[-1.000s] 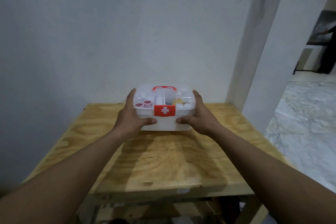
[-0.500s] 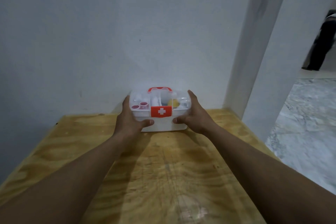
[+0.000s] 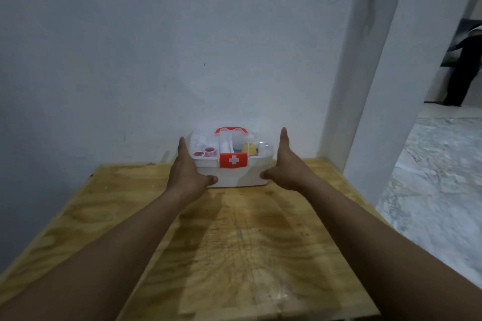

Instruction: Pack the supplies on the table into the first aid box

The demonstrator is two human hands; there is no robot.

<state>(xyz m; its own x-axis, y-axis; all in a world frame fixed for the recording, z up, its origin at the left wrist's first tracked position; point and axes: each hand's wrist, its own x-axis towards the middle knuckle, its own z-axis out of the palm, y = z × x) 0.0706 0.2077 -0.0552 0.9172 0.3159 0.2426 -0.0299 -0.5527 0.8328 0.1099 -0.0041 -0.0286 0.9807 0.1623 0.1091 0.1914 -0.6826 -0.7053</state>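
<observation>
The first aid box (image 3: 236, 177) is white with a clear lid, a red handle and a red latch bearing a white cross. It stands shut at the far edge of the wooden table (image 3: 234, 242), close to the wall. Through the lid I see pink tape rolls, white items and something yellow. My left hand (image 3: 186, 172) lies flat along the box's left side, thumb touching the front. My right hand (image 3: 285, 164) is at the right side, fingers straight and a little apart from the lid, with the thumb tip at the front corner.
A white wall rises right behind the box, and a white pillar (image 3: 365, 86) stands at the table's far right corner. Beyond the pillar lies a marble floor (image 3: 438, 177), where a person in dark clothes (image 3: 464, 70) stands far off.
The box has gone further back toward the wall between my hands. Both hands' fingers have straightened, and the right fingers have come off the box's side.
</observation>
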